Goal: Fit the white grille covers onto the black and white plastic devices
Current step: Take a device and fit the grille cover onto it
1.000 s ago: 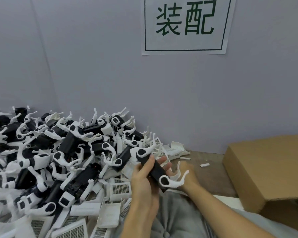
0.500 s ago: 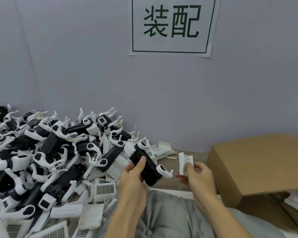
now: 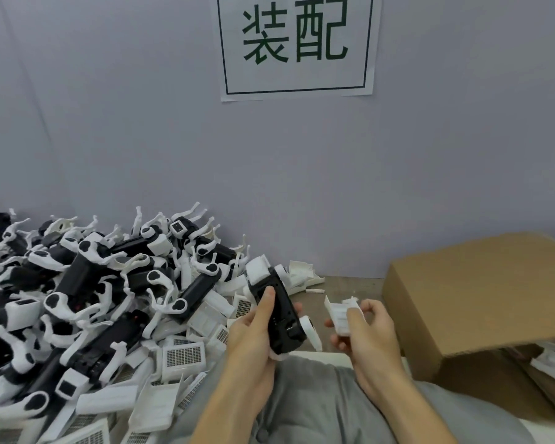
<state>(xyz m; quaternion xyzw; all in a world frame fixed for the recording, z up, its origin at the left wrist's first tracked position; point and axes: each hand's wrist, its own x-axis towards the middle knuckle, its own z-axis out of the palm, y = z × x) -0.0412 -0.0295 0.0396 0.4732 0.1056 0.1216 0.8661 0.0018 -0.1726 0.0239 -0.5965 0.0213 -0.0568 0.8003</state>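
Hands had parted since half a second earlier. The left hand (image 3: 253, 334) gripped a black and white device (image 3: 277, 312), now turned more upright, while the right hand (image 3: 362, 328) pinched a white grille cover (image 3: 340, 314) just beside it, nearer than before but not touching; fitting looked imminent. Open room lay between them. A pile of devices (image 3: 87, 293) crowded the left of the worktop (image 3: 350, 286), and a cardboard box (image 3: 484, 299) hemmed the right.
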